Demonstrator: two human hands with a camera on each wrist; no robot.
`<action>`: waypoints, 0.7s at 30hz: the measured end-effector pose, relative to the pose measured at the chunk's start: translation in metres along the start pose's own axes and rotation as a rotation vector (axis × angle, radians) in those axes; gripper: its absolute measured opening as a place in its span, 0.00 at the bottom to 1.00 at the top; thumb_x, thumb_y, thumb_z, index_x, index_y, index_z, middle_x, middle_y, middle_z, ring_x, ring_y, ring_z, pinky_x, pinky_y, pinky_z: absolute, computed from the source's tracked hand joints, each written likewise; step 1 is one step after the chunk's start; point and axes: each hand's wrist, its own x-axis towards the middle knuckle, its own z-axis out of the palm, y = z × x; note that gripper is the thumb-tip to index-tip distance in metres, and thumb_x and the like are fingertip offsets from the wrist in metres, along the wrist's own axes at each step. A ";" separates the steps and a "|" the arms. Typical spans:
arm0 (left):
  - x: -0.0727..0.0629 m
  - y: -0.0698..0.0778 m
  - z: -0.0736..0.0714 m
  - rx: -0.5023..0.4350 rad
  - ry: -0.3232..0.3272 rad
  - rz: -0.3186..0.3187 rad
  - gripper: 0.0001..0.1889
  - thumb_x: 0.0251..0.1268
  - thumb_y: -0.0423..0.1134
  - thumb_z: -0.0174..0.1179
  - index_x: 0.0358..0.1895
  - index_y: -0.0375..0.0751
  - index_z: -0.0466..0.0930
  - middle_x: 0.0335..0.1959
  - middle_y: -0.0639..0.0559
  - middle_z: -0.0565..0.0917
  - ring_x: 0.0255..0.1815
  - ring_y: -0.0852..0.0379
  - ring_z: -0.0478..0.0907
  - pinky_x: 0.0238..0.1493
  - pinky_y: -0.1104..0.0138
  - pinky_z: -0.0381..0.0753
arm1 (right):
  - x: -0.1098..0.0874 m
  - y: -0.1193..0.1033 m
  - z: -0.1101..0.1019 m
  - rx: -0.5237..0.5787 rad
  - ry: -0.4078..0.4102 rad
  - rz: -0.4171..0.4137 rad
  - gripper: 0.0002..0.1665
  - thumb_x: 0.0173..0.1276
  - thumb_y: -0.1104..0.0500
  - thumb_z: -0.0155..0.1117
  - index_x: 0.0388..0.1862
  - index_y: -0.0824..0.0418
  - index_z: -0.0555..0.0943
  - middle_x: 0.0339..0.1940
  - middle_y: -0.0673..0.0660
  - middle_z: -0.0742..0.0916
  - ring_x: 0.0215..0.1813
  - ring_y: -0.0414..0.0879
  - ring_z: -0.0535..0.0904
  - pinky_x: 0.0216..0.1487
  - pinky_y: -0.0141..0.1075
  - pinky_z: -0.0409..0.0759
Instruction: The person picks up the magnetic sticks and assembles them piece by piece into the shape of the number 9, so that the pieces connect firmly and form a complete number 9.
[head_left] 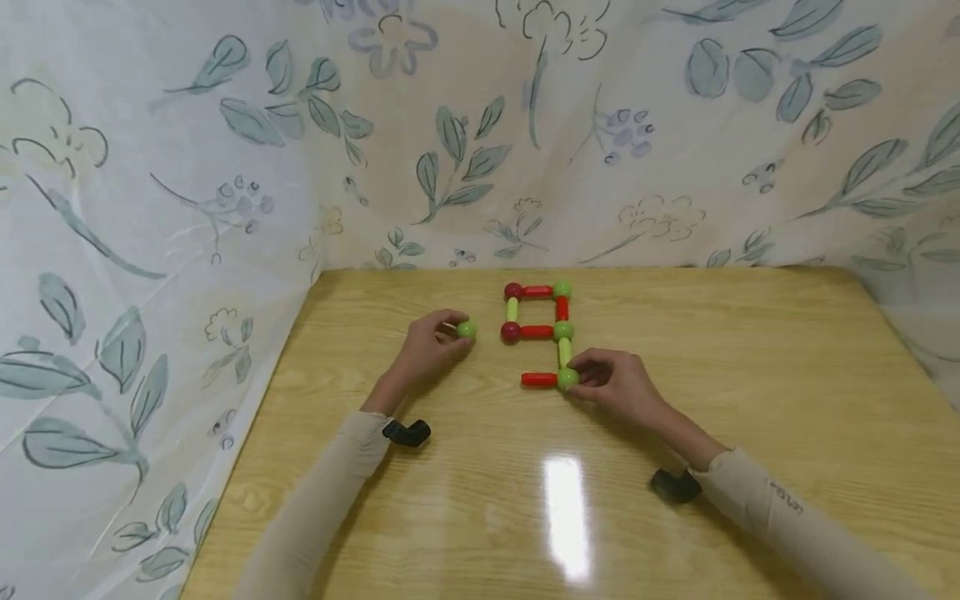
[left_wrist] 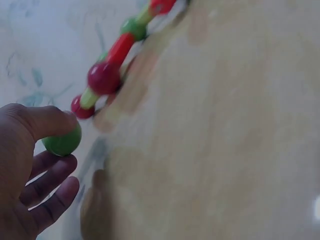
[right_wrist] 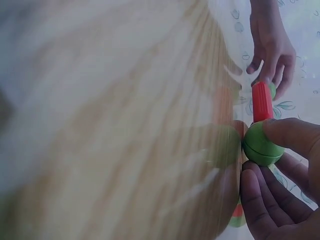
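Note:
My left hand (head_left: 431, 345) pinches a loose green ball (head_left: 467, 330) between thumb and fingers, left of the joined pieces; the left wrist view shows the same green ball (left_wrist: 63, 141) under the thumb. With thumb and fingertips my right hand (head_left: 617, 385) grips the lowest green ball (head_left: 567, 378) of the structure. From that ball a red rod (head_left: 538, 380) points left, its far end free, and a yellow-green rod (head_left: 565, 352) runs up. Above is a square of rods with two dark red balls (head_left: 511, 332) at left and two green balls (head_left: 562, 290) at right.
The pieces lie on a glossy wooden table (head_left: 480, 500) with a bright light reflection near its front. A flower-patterned cloth (head_left: 420, 125) hangs behind and along the left side. Dark wrist devices (head_left: 675, 485) sit at both sleeves.

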 end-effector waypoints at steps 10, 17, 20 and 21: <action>-0.036 0.030 0.040 -0.032 -0.167 0.127 0.17 0.59 0.35 0.73 0.51 0.43 0.82 0.45 0.56 0.83 0.43 0.59 0.82 0.42 0.64 0.81 | -0.003 0.003 0.000 0.006 0.004 0.021 0.17 0.56 0.65 0.80 0.44 0.63 0.86 0.37 0.55 0.89 0.37 0.47 0.85 0.37 0.35 0.84; -0.039 0.037 0.055 0.012 -0.201 0.174 0.18 0.58 0.33 0.74 0.51 0.42 0.81 0.44 0.57 0.82 0.42 0.64 0.82 0.45 0.68 0.81 | -0.003 0.006 0.001 0.006 0.004 0.013 0.17 0.55 0.65 0.80 0.44 0.63 0.86 0.37 0.55 0.89 0.37 0.47 0.85 0.36 0.35 0.84; -0.039 0.038 0.056 0.012 -0.195 0.188 0.18 0.57 0.33 0.74 0.51 0.41 0.80 0.44 0.55 0.82 0.42 0.62 0.82 0.45 0.67 0.81 | -0.003 0.007 0.001 0.003 0.007 0.003 0.17 0.55 0.65 0.80 0.43 0.62 0.86 0.37 0.54 0.89 0.37 0.47 0.85 0.36 0.36 0.84; -0.039 0.039 0.056 0.011 -0.194 0.189 0.18 0.58 0.33 0.74 0.51 0.41 0.80 0.44 0.55 0.82 0.42 0.62 0.82 0.45 0.66 0.81 | -0.003 0.007 0.001 0.001 0.008 0.002 0.17 0.55 0.65 0.80 0.43 0.62 0.86 0.36 0.54 0.89 0.37 0.46 0.85 0.36 0.36 0.84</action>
